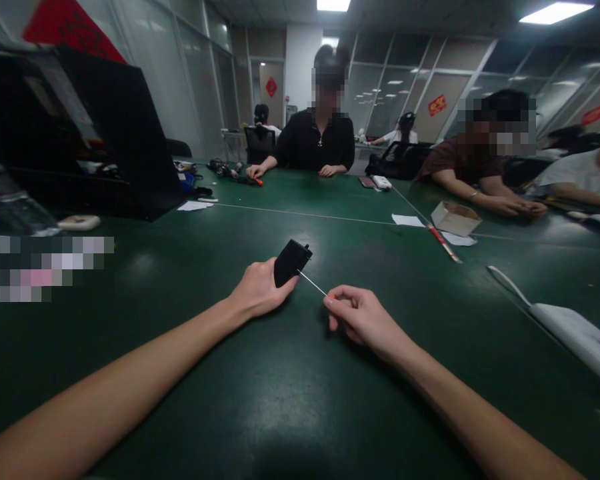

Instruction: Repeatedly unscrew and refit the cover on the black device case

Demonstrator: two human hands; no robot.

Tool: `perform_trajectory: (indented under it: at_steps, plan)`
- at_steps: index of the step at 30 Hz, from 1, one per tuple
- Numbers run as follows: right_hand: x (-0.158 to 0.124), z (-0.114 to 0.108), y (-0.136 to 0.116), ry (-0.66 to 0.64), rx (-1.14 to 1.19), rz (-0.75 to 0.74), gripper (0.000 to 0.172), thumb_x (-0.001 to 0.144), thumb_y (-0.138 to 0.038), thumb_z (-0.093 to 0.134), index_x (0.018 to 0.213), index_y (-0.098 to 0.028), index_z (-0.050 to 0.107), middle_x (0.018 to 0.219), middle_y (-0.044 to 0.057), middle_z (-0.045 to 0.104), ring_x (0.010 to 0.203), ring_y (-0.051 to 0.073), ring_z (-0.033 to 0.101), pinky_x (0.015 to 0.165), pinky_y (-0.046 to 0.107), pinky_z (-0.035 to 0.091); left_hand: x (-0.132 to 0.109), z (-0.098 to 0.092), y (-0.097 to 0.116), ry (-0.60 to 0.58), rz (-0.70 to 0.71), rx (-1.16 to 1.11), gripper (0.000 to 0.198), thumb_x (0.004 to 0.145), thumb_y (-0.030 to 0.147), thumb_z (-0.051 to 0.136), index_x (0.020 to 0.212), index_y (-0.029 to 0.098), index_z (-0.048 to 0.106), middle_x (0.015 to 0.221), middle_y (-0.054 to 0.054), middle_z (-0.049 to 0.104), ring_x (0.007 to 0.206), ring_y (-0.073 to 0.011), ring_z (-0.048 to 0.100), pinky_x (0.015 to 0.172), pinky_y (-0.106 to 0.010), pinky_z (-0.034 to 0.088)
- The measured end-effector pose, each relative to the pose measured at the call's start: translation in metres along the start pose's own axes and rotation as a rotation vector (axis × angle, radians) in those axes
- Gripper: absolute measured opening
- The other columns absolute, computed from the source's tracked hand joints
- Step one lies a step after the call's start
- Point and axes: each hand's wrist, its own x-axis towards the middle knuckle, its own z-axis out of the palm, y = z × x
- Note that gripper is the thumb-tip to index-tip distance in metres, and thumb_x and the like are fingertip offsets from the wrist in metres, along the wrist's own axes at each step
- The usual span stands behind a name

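Note:
My left hand (258, 291) grips a small black box-shaped device (291, 261), held just above the green table (280, 387). My right hand (361, 319) is closed around a thin screwdriver (314, 285) with an orange handle, most of the handle hidden in my fingers. Its slim metal shaft points up and left, with the tip touching the lower right side of the black device. Both forearms reach in from the bottom of the view.
A black open case (115, 133) stands at the far left. A small cardboard box (454, 217), paper scraps and a red pen (444, 244) lie at the right. A white cloth-like item (575, 333) lies at the right edge. Other people sit across the table.

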Motion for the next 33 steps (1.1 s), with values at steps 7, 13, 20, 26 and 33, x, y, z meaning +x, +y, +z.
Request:
perform_trajectory:
  at_steps: [7,13,20,26,33]
  plan:
    - [0.003,-0.002,0.0,0.07,0.147,0.076,0.039,0.089,-0.048,0.053,0.094,-0.012,0.065,0.057,-0.003,0.055,0.033,0.004,0.031,0.033,0.018,0.015,0.0,0.001,0.001,-0.041,0.001,-0.011,0.034,0.087,0.049,0.054,0.086,0.016,0.062,0.078,-0.008,0.069,0.068,-0.0218,0.065,0.06,-0.029,0.044]
    - [0.001,-0.003,0.007,0.343,-0.476,-0.385,0.023,0.084,-0.035,0.065,0.095,-0.016,0.072,0.079,0.005,0.068,0.065,0.017,0.061,0.059,0.028,0.048,-0.001,0.0,0.001,-0.025,0.012,-0.003,0.035,0.088,0.05,0.053,0.088,0.016,0.06,0.08,-0.008,0.068,0.07,-0.0233,0.065,0.061,-0.031,0.044]
    - [-0.008,0.004,0.001,0.295,-0.628,-0.519,0.031,0.093,-0.036,0.053,0.105,-0.015,0.071,0.086,0.009,0.071,0.072,0.02,0.063,0.068,0.032,0.049,-0.002,-0.002,0.001,0.011,0.019,-0.002,0.038,0.089,0.052,0.051,0.097,0.015,0.053,0.08,-0.01,0.067,0.068,-0.0242,0.065,0.059,-0.031,0.045]
    - [-0.009,0.009,-0.006,0.112,-0.137,-0.153,0.043,0.089,-0.041,0.055,0.12,-0.014,0.066,0.072,0.002,0.064,0.045,0.009,0.046,0.039,0.021,0.034,0.0,-0.006,-0.001,0.027,0.014,0.025,0.043,0.089,0.048,0.052,0.115,0.015,0.041,0.086,-0.011,0.067,0.07,-0.026,0.068,0.059,-0.031,0.047]
    - [-0.006,0.01,-0.003,0.196,-0.251,-0.274,0.038,0.082,-0.038,0.064,0.112,-0.017,0.073,0.091,0.008,0.073,0.069,0.016,0.062,0.056,0.025,0.047,0.0,-0.007,-0.001,-0.011,0.02,0.06,0.039,0.089,0.047,0.052,0.109,0.016,0.041,0.081,-0.01,0.067,0.067,-0.0252,0.068,0.055,-0.03,0.046]
